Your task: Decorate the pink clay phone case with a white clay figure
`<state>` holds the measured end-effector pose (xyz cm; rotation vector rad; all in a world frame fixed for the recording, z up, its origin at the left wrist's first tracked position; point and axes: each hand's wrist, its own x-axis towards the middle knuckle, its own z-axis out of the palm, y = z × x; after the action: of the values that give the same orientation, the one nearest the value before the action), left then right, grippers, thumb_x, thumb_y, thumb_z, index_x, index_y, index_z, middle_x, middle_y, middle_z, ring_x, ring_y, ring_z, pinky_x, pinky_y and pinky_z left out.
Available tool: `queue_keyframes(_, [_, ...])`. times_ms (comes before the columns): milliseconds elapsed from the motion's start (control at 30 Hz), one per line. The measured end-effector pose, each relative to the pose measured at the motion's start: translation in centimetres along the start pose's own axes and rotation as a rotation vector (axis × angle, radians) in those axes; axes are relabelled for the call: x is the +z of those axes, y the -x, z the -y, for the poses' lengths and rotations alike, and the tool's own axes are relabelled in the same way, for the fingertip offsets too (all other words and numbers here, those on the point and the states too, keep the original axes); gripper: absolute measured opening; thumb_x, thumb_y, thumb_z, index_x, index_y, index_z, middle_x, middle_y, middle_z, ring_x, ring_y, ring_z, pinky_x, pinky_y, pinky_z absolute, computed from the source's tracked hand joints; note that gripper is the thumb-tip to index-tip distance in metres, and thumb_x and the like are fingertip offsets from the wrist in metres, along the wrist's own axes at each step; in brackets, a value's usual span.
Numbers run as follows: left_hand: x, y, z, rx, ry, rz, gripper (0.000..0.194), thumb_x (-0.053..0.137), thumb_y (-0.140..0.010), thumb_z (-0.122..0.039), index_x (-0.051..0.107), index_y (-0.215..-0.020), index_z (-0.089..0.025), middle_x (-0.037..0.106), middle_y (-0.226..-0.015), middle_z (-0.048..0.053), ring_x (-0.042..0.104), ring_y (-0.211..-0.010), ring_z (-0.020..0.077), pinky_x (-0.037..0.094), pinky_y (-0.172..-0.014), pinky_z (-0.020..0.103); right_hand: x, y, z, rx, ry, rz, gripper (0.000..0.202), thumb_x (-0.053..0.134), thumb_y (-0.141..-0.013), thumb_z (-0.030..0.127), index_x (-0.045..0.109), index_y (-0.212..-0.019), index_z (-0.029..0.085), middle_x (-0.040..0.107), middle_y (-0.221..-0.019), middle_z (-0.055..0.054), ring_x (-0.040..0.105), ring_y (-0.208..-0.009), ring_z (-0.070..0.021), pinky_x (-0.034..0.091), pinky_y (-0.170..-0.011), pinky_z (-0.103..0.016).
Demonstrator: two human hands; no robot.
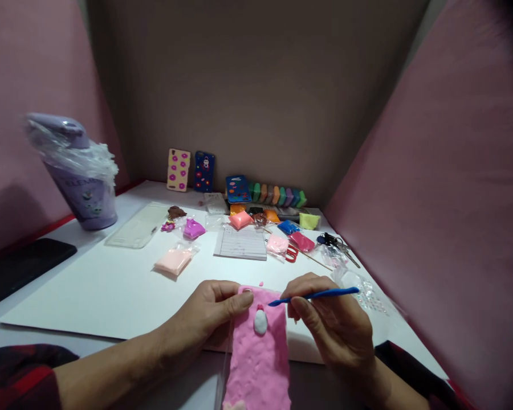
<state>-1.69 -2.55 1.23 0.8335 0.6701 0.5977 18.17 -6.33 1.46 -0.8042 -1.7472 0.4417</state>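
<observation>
White board (111, 296), pink case (260, 364) in left hand (218, 312)

A pale table (179, 381) carries a big white board (89, 302). At the left, a black phone (21, 270) lies flat on the table, and a purple cup (83, 196) stands just by the board's edge. On the board's left side are a clear phone case (132, 230), a brown lump (176, 212), a purple packet (194, 229) and, nearer, a peach packet (175, 260). A lined pad (240, 245) lies in the middle. To its right come more soft packets — light pink (277, 244), blue (288, 227), dark pink (302, 241) — plus red-handled scissors (291, 254), a thin stick (317, 261) and keys (331, 242). A yellow packet (309, 221) sits farther back — on the right — and a sheet of shiny dots (370, 296) lies nearer.
</observation>
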Motion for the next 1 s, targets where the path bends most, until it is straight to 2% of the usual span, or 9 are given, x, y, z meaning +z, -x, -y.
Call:
queue_keyframes(133, [-0.1,-0.06,-0.01,0.026,-0.016,0.032,0.046,0.08,-0.058,-0.051,0.071,-0.079,-0.012,0.065,-0.068,0.008,0.063,-0.065,0.0191,0.05,-0.066,0.031,0.37,0.24,-0.07,-0.003,-0.003,0.045,0.02,0.053,-0.086,0.007,0.06,-0.099,0.02,0.062,-0.082,-0.006,0.061,-0.073,-0.0172,0.053,-0.06,-0.03])
queue_keyframes(533, [-0.64,-0.4,0.16,0.018,-0.037,0.047,0.046,0.079,-0.062,-0.048,0.072,-0.088,-0.01,0.067,-0.075,0.01,0.064,-0.066,0.0204,0.05,-0.068,0.034,0.67,0.42,-0.26,-0.068,-0.018,0.014,0.027,0.052,-0.083,0.0,0.06,-0.102,0.018,0.063,-0.085,-0.006,0.061,-0.079,-0.0175,0.052,-0.066,-0.032])
queue_keyframes(767, [-0.46,0.03,-0.2,0.009,-0.061,0.07,0.038,0.074,-0.071,-0.044,0.071,-0.092,-0.011,0.066,-0.075,0.008,0.063,-0.068,0.0174,0.048,-0.069,0.032,0.74,0.36,-0.09,-0.066,-0.019,0.031,0.027,0.052,-0.083,0.0,0.06,-0.101,0.018,0.064,-0.085,-0.006,0.061,-0.079,-0.0178,0.052,-0.066,-0.033])
queue_keyframes(900, [-0.46,-0.04,-0.16,0.005,-0.063,0.057,0.042,0.075,-0.068,-0.046,0.071,-0.091,-0.011,0.065,-0.073,0.008,0.063,-0.068,0.0189,0.049,-0.068,0.032,0.71,0.23,0.2,-0.076,-0.011,0.041,0.027,0.052,-0.083,0.0,0.061,-0.101,0.018,0.064,-0.085,-0.006,0.061,-0.079,-0.0181,0.053,-0.066,-0.033])
queue_keyframes(1000, [-0.38,-0.04,-0.16,0.004,-0.038,0.053,0.04,0.077,-0.067,-0.045,0.071,-0.087,-0.011,0.067,-0.074,0.009,0.063,-0.066,0.0176,0.048,-0.066,0.029,0.55,0.25,0.21,-0.06,-0.003,-0.011,0.026,0.051,-0.084,0.001,0.06,-0.102,0.019,0.063,-0.085,-0.007,0.061,-0.079,-0.0184,0.054,-0.067,-0.034])
